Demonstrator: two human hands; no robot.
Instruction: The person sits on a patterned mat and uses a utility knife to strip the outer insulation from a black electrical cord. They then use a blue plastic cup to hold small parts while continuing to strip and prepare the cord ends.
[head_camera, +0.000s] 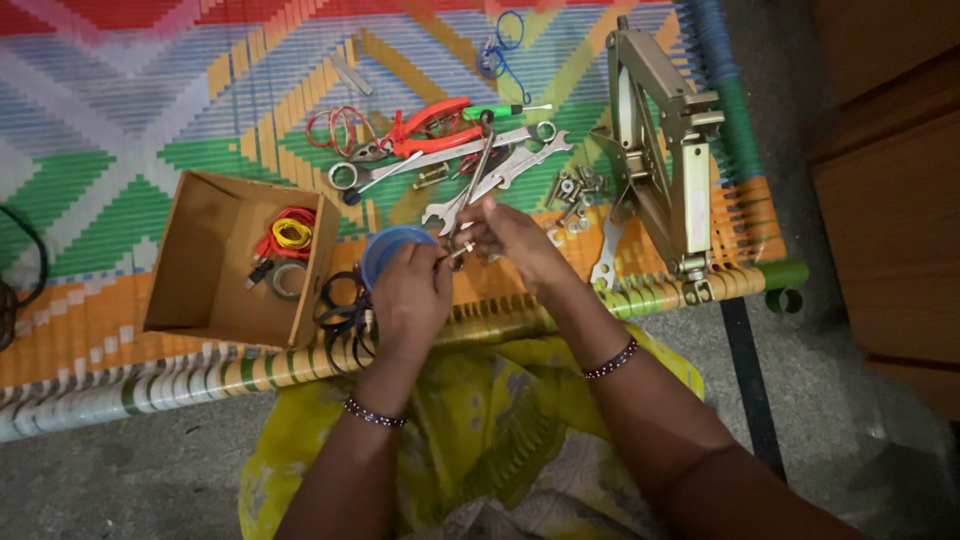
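Beside the cardboard box, the left hand pinches a small bolt above the blue bowl. The right hand grips a spanner on it. Both seem stiff, light, slippery; better held by the shaft.

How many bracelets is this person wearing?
2: one beaded bracelet on the left wrist and one on the right wrist, both above the yellow cloth. Others farther up the arms would be out of view.

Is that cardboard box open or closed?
Open. The box has no lid or flaps over its top, so coiled red and yellow wires inside show.
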